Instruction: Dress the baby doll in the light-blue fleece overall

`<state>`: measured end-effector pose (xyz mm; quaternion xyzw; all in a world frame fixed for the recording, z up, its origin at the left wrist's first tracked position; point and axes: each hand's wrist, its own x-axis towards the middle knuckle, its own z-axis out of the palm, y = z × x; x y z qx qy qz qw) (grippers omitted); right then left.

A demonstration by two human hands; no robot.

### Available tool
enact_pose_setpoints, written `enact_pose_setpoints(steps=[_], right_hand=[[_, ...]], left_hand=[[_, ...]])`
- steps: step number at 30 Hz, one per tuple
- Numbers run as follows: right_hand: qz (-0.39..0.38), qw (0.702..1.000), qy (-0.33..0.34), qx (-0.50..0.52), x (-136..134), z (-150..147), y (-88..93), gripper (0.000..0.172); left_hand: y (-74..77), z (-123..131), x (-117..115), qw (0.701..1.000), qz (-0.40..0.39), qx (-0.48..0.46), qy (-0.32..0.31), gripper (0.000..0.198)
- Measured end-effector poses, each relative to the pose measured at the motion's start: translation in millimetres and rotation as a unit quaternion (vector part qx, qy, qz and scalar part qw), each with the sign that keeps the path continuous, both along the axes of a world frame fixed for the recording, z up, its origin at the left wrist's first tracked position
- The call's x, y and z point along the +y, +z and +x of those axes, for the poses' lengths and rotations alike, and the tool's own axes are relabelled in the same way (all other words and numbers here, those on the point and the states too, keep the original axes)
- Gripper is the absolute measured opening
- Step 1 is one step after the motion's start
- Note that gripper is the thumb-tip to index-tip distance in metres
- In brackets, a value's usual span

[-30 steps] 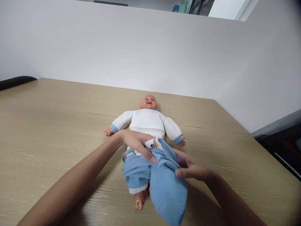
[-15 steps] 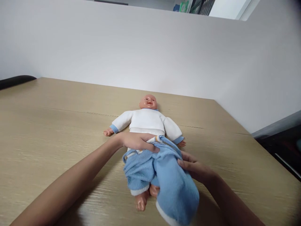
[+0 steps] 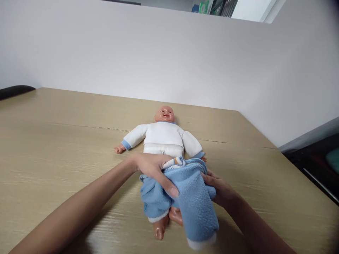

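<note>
Left hand (image 3: 151, 167), thumb (image 3: 173, 191) shifted farther from the tabletop's (image 3: 66, 148) far edge, and right hand (image 3: 219, 187) grip the doll's (image 3: 163, 134) trousers (image 3: 196, 203)

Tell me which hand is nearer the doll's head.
Left. The left hand is below the head, on the pants; the right hand is lower and farther right in view.

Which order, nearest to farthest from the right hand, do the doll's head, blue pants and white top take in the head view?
1. Blue pants: held in the right hand.
2. White top: beyond the pants.
3. Doll's head: past the top, farthest.
</note>
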<state>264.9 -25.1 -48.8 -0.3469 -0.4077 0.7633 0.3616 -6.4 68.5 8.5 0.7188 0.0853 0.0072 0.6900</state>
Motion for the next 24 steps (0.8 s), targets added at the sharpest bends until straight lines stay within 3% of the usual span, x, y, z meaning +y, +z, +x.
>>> enact_pose_setpoints(steps=[2,4,6,8,9,11,15,17,20,24], right_hand=[[0.0,0.999,0.037,-0.023,0.2,0.2,2.6,0.044],[0.019,0.992,0.119,-0.031,-1.3,1.6,5.9,0.05],[0.041,0.976,0.215,-0.006,-3.6,3.2,8.2,0.061],[0.05,0.962,0.267,0.029,-5.5,4.6,7.9,0.074],[0.049,0.963,0.261,0.038,-5.9,5.1,6.6,0.079],[0.043,0.98,0.189,0.037,-5.5,5.5,2.3,0.082],[0.025,0.999,-0.029,0.024,-1.8,-0.3,-4.7,0.051],[0.014,0.997,-0.073,0.027,-0.9,-6.2,-5.1,0.044],[-0.003,0.998,-0.052,0.036,-2.0,-11.4,-4.1,0.047],[0.0,0.998,0.057,0.013,-5.0,-6.5,-2.4,0.057]], left_hand=[[-3.6,1.3,0.3,1.0,-0.004,-0.017,0.025,0.052],[-6.2,1.0,1.1,0.998,-0.014,-0.017,0.059,0.053],[-6.5,0.4,1.1,0.996,-0.017,0.002,0.093,0.055],[-5.3,0.4,0.4,0.995,0.001,0.017,0.101,0.055],[-4.8,0.8,0.1,0.995,0.014,0.02,0.097,0.055],[-5.5,1.7,0.2,0.996,0.034,0.016,0.084,0.055],[-15.0,1.4,4.5,0.999,-0.017,0.015,0.035,0.059],[-20.1,0.1,7.0,0.997,-0.071,0.003,0.015,0.069],[-22.8,-1.7,8.6,0.998,-0.065,0.004,0.005,0.074],[-20.4,-1.4,5.6,0.998,-0.021,0.0,0.063,0.072]])
